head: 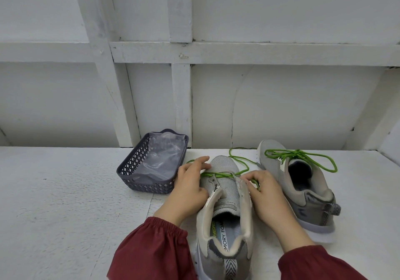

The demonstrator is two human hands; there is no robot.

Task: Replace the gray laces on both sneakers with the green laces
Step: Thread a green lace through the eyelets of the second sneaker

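White-painted boards form the wall (281, 106) behind a rough white tabletop (65, 193). At the table's near middle stands the near sneaker (225, 195), grey mesh, heel toward the camera and toe toward the wall. A green lace (218, 174) crosses its lowest eyelets, and its loose length loops over the table beyond the toe. The right hand (268, 195) sits at the shoe's right edge, fingers curled and pinching the lace beside an eyelet. The left hand (190, 188) lies against the shoe's left side, its fingers relaxed and reaching onto the toe; I cannot tell whether it holds any lace. Both wrists end in dark red sleeves (155, 249). Just to the right, the far sneaker (313, 193) stands with a tied green lace (300, 155) knotted in a bow. Left of the hands sits a dark grey lattice basket (134, 165) containing a clear plastic bag (162, 156).
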